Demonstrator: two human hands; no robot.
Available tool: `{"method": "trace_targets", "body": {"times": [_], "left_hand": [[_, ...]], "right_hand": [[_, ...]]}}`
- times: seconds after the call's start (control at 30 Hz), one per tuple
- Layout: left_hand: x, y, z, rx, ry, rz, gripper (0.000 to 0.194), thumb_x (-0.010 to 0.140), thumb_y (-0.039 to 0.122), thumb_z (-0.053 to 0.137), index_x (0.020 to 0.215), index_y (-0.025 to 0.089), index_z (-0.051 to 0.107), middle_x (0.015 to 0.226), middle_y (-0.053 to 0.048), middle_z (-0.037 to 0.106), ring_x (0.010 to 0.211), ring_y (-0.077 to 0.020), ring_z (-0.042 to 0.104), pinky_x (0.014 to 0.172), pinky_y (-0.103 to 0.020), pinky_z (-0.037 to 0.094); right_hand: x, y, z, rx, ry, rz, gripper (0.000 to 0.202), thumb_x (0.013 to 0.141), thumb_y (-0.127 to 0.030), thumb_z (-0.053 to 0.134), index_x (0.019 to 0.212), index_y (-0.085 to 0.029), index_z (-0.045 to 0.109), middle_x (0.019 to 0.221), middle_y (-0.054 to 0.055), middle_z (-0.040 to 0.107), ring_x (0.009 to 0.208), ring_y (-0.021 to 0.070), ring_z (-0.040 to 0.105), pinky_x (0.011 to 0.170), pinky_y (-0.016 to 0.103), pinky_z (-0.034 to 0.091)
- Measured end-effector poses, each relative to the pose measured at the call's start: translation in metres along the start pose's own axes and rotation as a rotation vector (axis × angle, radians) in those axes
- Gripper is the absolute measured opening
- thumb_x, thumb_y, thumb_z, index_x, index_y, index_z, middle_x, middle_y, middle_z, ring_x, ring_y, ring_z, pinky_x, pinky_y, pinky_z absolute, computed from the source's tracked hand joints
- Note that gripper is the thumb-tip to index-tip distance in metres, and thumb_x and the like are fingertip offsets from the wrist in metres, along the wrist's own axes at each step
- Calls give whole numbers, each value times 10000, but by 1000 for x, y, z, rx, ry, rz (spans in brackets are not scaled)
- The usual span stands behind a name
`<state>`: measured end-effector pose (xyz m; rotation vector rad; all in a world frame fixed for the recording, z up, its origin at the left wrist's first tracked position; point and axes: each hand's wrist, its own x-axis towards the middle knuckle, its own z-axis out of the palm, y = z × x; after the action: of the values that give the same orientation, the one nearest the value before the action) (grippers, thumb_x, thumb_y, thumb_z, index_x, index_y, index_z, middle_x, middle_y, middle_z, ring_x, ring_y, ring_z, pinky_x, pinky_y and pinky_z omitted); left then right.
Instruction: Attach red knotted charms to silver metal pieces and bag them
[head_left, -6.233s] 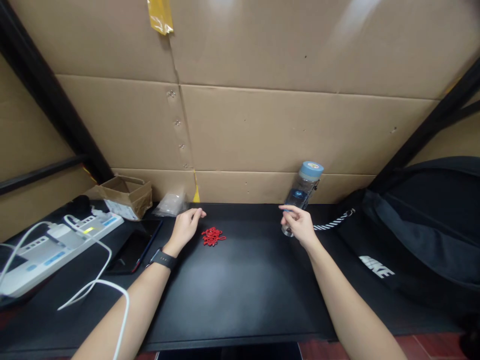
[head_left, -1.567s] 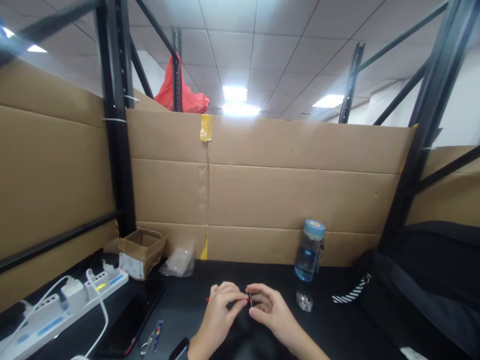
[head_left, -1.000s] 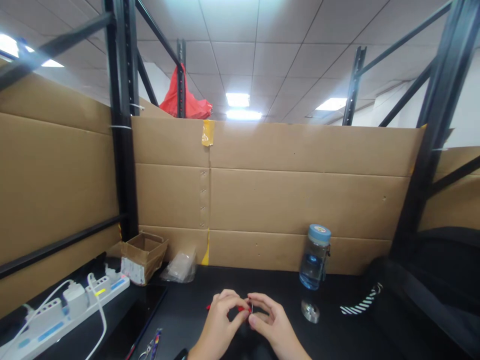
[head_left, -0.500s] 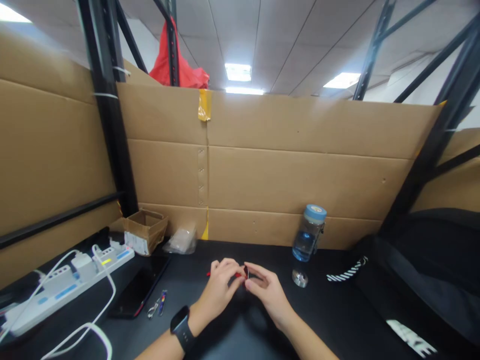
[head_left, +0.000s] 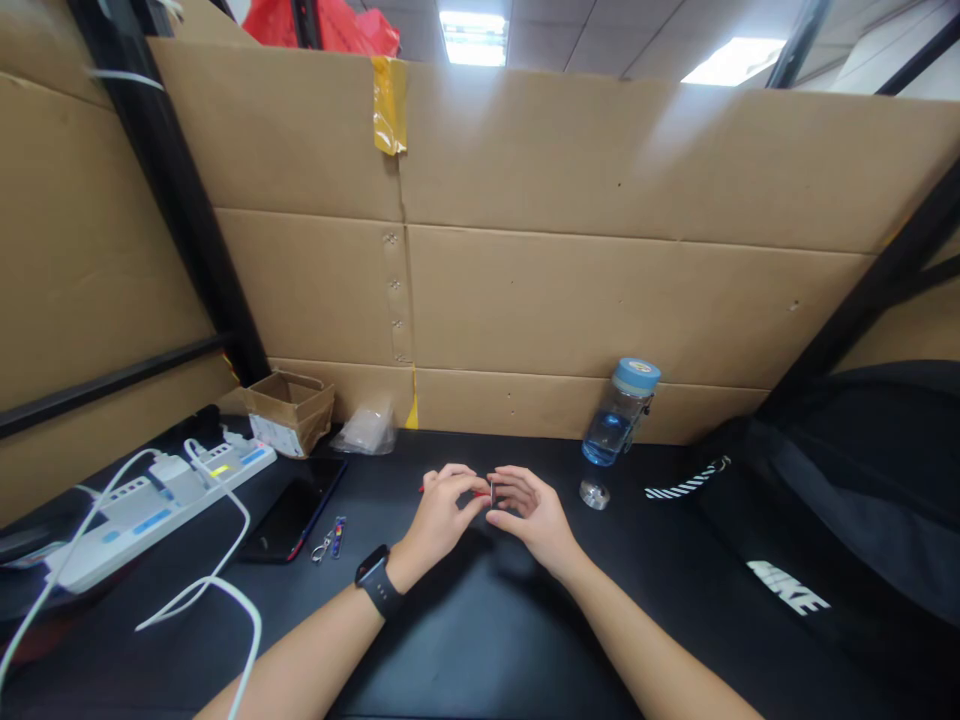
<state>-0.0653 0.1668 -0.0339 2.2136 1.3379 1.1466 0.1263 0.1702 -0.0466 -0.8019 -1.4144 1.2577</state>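
My left hand (head_left: pixel 442 510), with a black watch on the wrist, is closed in a pinch on a slim red object (head_left: pixel 480 492). A bit of red also pokes out past the far side of this hand. Opposite it, my right hand (head_left: pixel 534 510) has thumb and fingers curved around a thin, upright, dark piece with a shiny edge (head_left: pixel 493 493). The red object and the thin piece meet or nearly meet between my fingertips; whether they are joined I cannot tell. Both hands are just above the black table (head_left: pixel 480 640).
To the right stand a blue-lidded water bottle (head_left: pixel 619 415), a small shiny round metal thing (head_left: pixel 595 494) and a black bag (head_left: pixel 840 500). On the left are a keychain (head_left: pixel 330 540), a phone (head_left: pixel 296 510), a power strip (head_left: pixel 161 515), a small cardboard box (head_left: pixel 292 410) and a plastic packet (head_left: pixel 366 430).
My view has tilted down, so the hands and table appear higher and more forearm shows. The hands stay together; the thin piece now appears more edge-on between them.
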Motion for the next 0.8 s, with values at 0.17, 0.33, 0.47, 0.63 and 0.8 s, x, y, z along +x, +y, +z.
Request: {"method": "trace_targets", "body": {"times": [0.17,0.33,0.47,0.63,0.8], "left_hand": [[-1,1,-3,32,-13,30,136,952,302,626,884,252,732,1001,-22,757,1092,-239,590,903,-406,329],[-1,2,-3,48,1,19,106,946,268,633,898,266,727,991,-9,754,1075,-239,578,887,-406,310],[-2,3,-2,60,-28,39,118,947,256,615,887,248,717,964,-21,742,1057,-235,575,893,-401,319],[-3,2,0,55,-40,43,107,947,266,615,909,249,714,973,-24,741,1054,-235,576,902,-403,320],[-2,2,-1,5,-42,43,117,956,260,609,899,255,711,962,-14,734,1039,-230,585,895,-382,327]], "right_hand": [[-1,1,2,-18,26,-6,648,603,-285,945,1168,-227,633,1184,114,730,1015,252,716,869,404,579],[-2,3,4,-36,42,-14,561,612,-310,942,1080,-214,647,1147,115,742,996,253,723,846,394,580],[-1,4,2,-66,14,8,536,594,-346,947,1026,-202,665,1101,110,754,961,248,730,823,389,591],[-1,4,1,-37,11,28,468,575,-347,955,907,-196,661,1089,103,763,917,242,746,812,379,598],[-3,1,4,-31,10,20,385,610,-359,938,780,-193,635,1051,95,774,916,241,742,822,368,584]]}}
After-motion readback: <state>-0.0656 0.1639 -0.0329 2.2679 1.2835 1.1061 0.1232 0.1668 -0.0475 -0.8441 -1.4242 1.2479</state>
